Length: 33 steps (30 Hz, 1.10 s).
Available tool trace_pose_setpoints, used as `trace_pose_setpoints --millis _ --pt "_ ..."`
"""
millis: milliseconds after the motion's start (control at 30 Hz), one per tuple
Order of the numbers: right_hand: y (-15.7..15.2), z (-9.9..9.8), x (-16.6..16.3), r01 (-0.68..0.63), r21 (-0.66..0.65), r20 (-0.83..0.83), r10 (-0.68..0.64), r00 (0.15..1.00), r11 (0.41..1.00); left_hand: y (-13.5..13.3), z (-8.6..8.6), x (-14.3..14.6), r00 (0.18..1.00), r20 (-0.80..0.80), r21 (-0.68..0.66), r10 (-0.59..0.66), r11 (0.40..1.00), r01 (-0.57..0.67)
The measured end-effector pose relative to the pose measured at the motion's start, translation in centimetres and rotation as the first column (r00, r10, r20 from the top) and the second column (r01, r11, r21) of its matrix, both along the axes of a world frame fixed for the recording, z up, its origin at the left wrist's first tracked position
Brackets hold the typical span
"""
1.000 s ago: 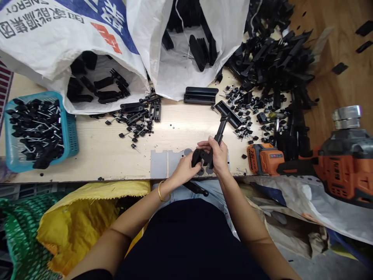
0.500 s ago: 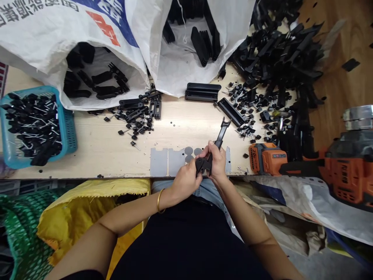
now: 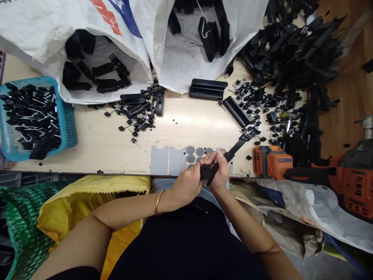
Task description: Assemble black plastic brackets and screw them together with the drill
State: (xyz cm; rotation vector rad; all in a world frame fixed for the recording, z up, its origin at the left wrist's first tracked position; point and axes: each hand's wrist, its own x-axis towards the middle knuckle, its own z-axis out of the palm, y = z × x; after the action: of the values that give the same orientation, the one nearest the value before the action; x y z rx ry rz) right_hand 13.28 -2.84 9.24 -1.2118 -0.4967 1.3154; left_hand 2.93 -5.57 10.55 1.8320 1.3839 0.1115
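Both hands hold one black jointed plastic arm (image 3: 238,146) above the table's front edge. My left hand (image 3: 187,186), with a gold bangle at its wrist, is closed on the hinge end. My right hand (image 3: 220,171) wraps the middle part; the fingers of both hands almost meet. The far end of the arm points up and right, overlapping a pile of black-headed screws (image 3: 256,102). Flat grey sheets (image 3: 159,160) and dark grey round pads (image 3: 190,150) lie on the table just beyond my hands.
A blue basket (image 3: 69,128) of black-headed screws stands at the left. White sacks (image 3: 177,72) with black parts lie open at the back. A heap of black parts (image 3: 291,54) fills the back right. An orange battery (image 3: 272,161) and power drill (image 3: 357,179) sit at the right.
The black jointed arm has swung so its far end points lower and further right. Both hands have shifted slightly right and keep their hold. The camera view has moved a little.
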Motion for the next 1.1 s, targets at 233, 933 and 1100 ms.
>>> trace_pose_setpoints --millis 233,933,1100 --pt "0.9 -0.5 1.6 -0.084 0.026 -0.123 0.087 0.989 0.996 0.5 -0.4 -0.5 0.972 0.234 -0.01 -0.037 0.999 0.04" --pt "1.8 -1.3 2.4 -0.21 -0.048 -0.232 0.194 0.953 0.977 0.4 -0.7 -0.8 0.949 0.311 -0.071 -0.043 0.995 0.069" --pt "2.1 -1.2 2.7 -0.215 -0.051 -0.232 0.198 0.952 0.975 0.3 -0.9 -0.5 0.944 0.328 -0.063 -0.023 0.997 0.046"
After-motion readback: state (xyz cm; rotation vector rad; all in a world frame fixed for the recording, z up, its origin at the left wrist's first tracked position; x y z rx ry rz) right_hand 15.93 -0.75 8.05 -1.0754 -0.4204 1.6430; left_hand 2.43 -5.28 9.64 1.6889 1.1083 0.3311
